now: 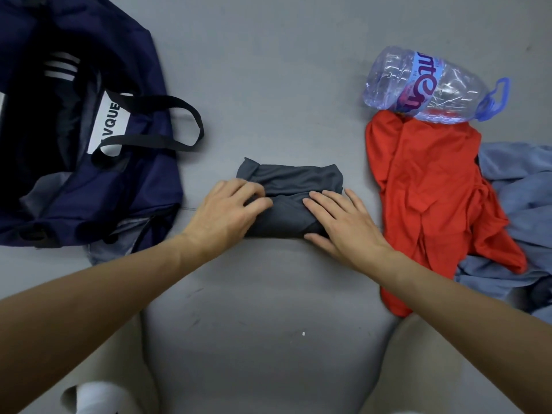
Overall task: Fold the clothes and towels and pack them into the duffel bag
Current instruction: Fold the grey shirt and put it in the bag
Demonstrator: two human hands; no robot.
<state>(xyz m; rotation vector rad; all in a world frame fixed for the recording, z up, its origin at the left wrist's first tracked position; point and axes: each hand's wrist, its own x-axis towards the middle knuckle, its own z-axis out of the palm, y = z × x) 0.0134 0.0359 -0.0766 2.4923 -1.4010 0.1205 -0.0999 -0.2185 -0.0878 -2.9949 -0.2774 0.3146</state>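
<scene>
Grey floor (268,70), seen from above; person seated, legs spread to either side in the near part of the view, white sock (95,395) at near left.

Centre: dark grey garment (298,177), folded into a compact rectangular bundle, lying flat on the floor between duffel bag and clothes pile.

Left hand (230,210) on the bundle's left end. Grip closed: fingers curled, thumb drawn in, bunching a fold of the grey fabric.

Right hand (343,222) on the bundle's near right part. Grip apart: fingers straight and spread, palm flat, pressing down on the cloth.

Left: navy duffel bag (143,186), mouth open, dark inside; black carry handles (179,124) flopped toward the centre. Close to the bundle, not touching it.

Right: red garment (433,189), unfolded and rumpled, just beside the right hand. Under and beyond it, a crumpled light blue garment (522,186) at the right edge.

Far right: clear plastic bottle (433,85) with blue handle, on its side, resting on the far end of the red garment.
</scene>
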